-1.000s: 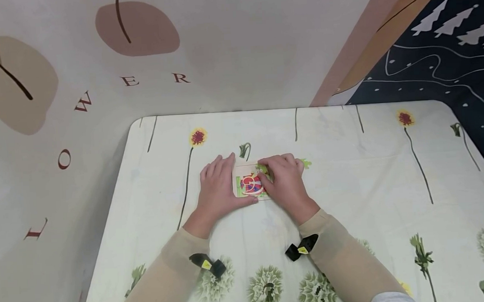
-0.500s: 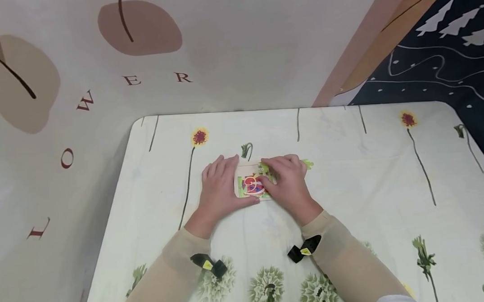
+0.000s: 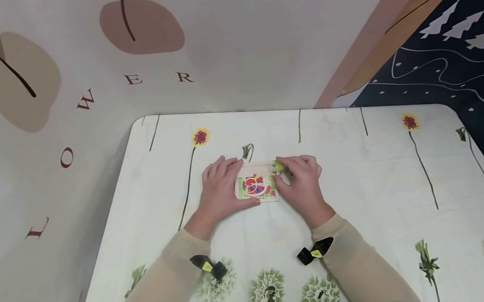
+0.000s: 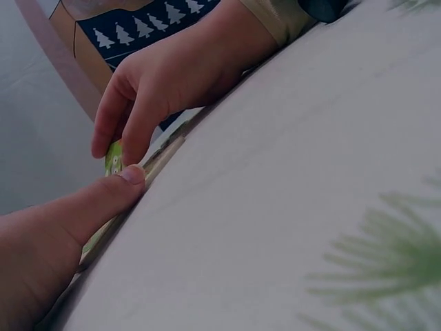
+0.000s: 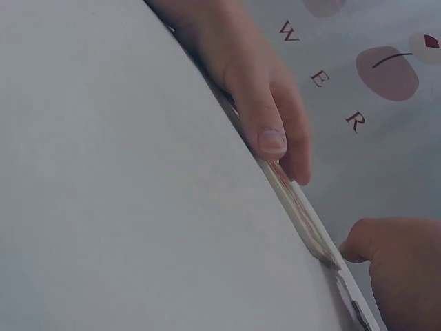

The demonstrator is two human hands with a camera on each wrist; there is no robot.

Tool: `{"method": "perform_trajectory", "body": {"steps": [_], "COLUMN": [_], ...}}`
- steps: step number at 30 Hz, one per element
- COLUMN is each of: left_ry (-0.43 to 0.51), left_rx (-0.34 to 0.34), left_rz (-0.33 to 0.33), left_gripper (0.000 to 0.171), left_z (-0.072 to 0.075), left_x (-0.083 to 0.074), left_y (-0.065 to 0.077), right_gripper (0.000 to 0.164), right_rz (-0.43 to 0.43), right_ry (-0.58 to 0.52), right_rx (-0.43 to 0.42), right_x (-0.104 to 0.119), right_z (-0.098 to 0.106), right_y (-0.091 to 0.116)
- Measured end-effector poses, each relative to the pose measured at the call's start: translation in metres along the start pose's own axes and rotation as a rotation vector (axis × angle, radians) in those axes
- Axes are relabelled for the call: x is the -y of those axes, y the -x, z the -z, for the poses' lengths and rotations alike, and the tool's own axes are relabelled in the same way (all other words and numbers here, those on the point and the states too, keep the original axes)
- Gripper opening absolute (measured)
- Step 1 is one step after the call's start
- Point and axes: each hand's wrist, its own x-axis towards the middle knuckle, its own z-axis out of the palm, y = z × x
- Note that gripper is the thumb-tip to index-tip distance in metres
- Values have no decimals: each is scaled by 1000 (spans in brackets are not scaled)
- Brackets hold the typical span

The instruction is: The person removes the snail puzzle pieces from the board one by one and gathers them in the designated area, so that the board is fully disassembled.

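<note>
A small picture puzzle in a shallow wooden tray (image 3: 258, 200) lies on the tabletop; assembled red, blue and green pieces fill its lower part, and a bare strip shows along its far side. My left hand (image 3: 221, 188) rests along the tray's left edge, its thumb stretched along the near edge. Between right thumb and fingers, my right hand (image 3: 302, 184) pinches a green puzzle piece (image 3: 277, 167) at the tray's far right corner. In the left wrist view this green piece (image 4: 113, 160) stands tilted up. Whether it touches the tray I cannot tell.
A white cloth with printed flowers covers the table (image 3: 369, 177). Behind it rises a pale wall hanging (image 3: 237, 47) with letters and leaf shapes. At the right hangs dark fabric (image 3: 437, 77) with white trees.
My right hand has shifted right with the green piece, uncovering the tray's right side. Another green piece, earlier visible beyond that hand, is out of sight. The left hand stays on the tray.
</note>
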Motion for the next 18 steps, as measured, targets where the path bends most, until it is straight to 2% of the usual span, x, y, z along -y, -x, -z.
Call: {"method": "perform_trajectory", "body": {"steps": [9, 18], "left_ry": [17, 17], "left_rx": [14, 18], "left_rz": [-37, -37], "left_gripper": [125, 124], "left_z": [0, 1], "left_x": [0, 0], "left_y": [1, 1], "right_gripper": [41, 38], "right_rz": [-19, -58], "right_ry": [-10, 2], "right_rx": [-3, -58], "right_x": [-6, -24], "right_z": [7, 26], "right_y": [2, 7]}}
